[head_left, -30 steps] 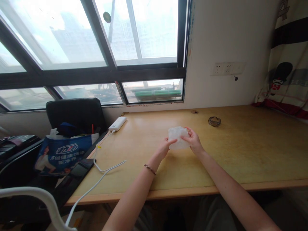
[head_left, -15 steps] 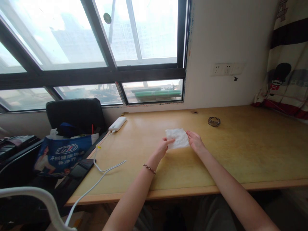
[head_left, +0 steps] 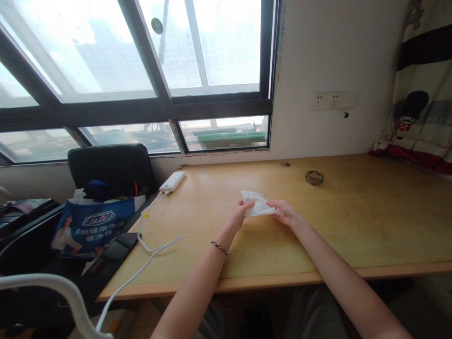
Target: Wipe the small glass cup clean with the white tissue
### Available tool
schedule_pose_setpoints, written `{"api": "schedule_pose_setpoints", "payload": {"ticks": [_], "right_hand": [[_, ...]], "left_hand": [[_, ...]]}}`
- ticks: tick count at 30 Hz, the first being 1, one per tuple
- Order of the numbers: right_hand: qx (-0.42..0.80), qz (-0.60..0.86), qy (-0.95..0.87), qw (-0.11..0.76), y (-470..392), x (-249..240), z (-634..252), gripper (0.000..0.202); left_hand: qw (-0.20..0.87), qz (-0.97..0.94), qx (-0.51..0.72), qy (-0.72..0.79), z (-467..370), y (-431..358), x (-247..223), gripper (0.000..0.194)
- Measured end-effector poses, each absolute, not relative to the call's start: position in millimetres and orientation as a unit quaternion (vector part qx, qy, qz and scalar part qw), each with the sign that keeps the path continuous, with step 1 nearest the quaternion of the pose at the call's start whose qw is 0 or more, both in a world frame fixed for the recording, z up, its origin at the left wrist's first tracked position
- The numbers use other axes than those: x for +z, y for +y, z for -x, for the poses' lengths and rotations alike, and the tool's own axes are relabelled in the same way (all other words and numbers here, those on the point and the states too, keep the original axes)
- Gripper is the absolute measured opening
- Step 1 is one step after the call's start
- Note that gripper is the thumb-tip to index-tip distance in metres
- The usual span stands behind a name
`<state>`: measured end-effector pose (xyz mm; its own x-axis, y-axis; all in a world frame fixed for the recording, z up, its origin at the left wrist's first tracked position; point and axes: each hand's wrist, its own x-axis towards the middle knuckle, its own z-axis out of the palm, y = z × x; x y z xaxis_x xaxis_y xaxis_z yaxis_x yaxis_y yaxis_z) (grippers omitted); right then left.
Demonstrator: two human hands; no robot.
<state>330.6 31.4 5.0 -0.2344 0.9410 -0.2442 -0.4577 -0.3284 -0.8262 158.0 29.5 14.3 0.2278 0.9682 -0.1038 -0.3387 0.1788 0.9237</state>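
A white tissue [head_left: 257, 205] is held between my two hands above the wooden table [head_left: 353, 226]. My left hand [head_left: 240, 213] pinches its left side, the thumb lying on top. On the right side, my right hand [head_left: 283, 212] grips the edge between thumb and fingers. The tissue looks folded or crumpled, with its upper left corner sticking up. A braided bracelet is on my left wrist. Behind and to the right of my right hand, a dark ring-shaped object [head_left: 314, 177] lies on the table.
A white power bank [head_left: 173, 182] with a white cable [head_left: 153, 252] lies at the table's left edge. Left of the table are a black chair [head_left: 109, 165] and a blue bag [head_left: 95, 228]. A thick white curved tube [head_left: 52, 282] is at the lower left.
My right hand has shifted slightly left and its thumb has come over the tissue. The tissue's right upper part has dropped or folded, so it looks narrower and less flat.
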Motion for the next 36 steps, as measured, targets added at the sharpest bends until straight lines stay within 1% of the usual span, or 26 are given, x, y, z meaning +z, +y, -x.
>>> {"api": "schedule_pose_setpoints", "payload": {"ticks": [3, 6, 12, 16, 19, 22, 24, 26, 29, 31, 34, 36], "right_hand": [[0.681, 0.405, -0.305, 0.529, 32.5, 4.2, -330.6, 0.042], [0.638, 0.429, -0.307, 0.561, 34.4, 4.3, -331.1, 0.05], [0.609, 0.41, -0.337, 0.589, 35.1, 8.1, -332.8, 0.049], [0.591, 0.383, -0.361, 0.611, 30.8, 13.3, -332.1, 0.041], [0.585, 0.365, -0.372, 0.622, 28.7, 16.4, -332.3, 0.037], [0.578, 0.374, -0.354, 0.633, 29.7, 18.2, -333.4, 0.034], [0.581, 0.399, -0.319, 0.634, 30.7, 19.1, -333.4, 0.03], [0.6, 0.416, -0.292, 0.618, 30.6, 19.5, -332.0, 0.03], [0.635, 0.413, -0.319, 0.57, 28.4, 17.9, -328.3, 0.034], [0.624, 0.419, -0.352, 0.558, 27.7, 15.0, -326.5, 0.037], [0.57, 0.428, -0.373, 0.594, 30.4, 9.2, -327.5, 0.044], [0.529, 0.435, -0.366, 0.63, 33.9, 6.3, -330.8, 0.043]], "left_hand": [[0.662, -0.42, 0.482, 0.391, -157.7, 28.6, 17.2, 0.029], [0.663, -0.414, 0.481, 0.397, -157.4, 29.2, 18.2, 0.027], [0.683, -0.378, 0.491, 0.387, -156.2, 33.0, 15.3, 0.021], [0.699, -0.392, 0.472, 0.367, -153.0, 33.8, 13.4, 0.017], [0.707, -0.402, 0.469, 0.344, -151.4, 33.1, 13.8, 0.011], [0.711, -0.41, 0.468, 0.329, -152.5, 30.5, 16.7, 0.007], [0.696, -0.428, 0.476, 0.324, -154.7, 27.9, 19.1, 0.008], [0.666, -0.459, 0.491, 0.324, -157.4, 25.3, 20.7, 0.011], [0.61, -0.516, 0.499, 0.337, -160.7, 22.7, 20.8, 0.019], [0.577, -0.549, 0.491, 0.354, -162.1, 21.9, 19.7, 0.021], [0.55, -0.582, 0.478, 0.36, -164.2, 20.7, 18.2, 0.022], [0.556, -0.591, 0.474, 0.343, -165.4, 19.3, 18.3, 0.02]]}}
